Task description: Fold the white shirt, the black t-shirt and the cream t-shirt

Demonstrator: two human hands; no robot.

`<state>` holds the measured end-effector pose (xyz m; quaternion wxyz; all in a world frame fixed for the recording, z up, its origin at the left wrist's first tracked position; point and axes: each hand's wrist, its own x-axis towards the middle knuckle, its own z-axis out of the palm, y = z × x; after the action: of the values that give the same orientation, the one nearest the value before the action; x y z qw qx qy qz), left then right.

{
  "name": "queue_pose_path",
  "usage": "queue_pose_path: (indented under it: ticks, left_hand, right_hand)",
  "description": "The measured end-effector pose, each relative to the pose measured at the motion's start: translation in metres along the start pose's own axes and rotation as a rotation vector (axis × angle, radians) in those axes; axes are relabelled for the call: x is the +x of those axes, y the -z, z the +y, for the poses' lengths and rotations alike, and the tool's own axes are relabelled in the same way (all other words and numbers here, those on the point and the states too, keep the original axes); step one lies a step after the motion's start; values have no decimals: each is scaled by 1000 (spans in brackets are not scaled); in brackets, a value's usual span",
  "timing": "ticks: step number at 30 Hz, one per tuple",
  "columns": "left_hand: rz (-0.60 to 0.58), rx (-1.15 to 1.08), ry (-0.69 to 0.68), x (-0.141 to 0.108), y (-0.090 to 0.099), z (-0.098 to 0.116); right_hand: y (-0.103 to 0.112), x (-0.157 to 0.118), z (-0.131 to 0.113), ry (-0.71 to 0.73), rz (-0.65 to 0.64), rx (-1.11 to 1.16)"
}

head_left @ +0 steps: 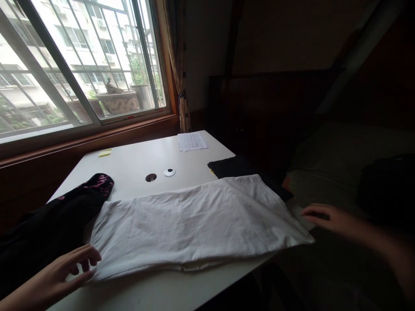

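A white garment lies spread lengthwise over the front part of a white table, its right end reaching the table's right edge. My left hand is at the garment's lower left corner, fingers curled and apart, with nothing visible between them. Off the table's right edge, just beyond the garment's right end, my right hand hovers, slightly blurred, its thumb and fingers apart and nothing visible in it.
A black garment with pink print lies at the left. Dark cloth sits partly under the white garment. Papers, a yellow note, a round hole and a white disc are farther back, near the window.
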<state>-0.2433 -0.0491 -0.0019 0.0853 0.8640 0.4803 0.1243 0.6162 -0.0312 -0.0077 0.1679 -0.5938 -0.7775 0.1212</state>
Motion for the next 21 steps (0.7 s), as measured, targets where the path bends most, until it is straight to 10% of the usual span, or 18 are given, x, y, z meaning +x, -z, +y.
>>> queue_pose_path:
  ticks: [10,21]
  left_hand:
    - [200,96,238,99,-23,-82]
    - [174,22,434,130,-25,-84]
  right_hand:
    - [-24,160,-35,-242,223,51]
    - [-47,185,-2,-319,190,289]
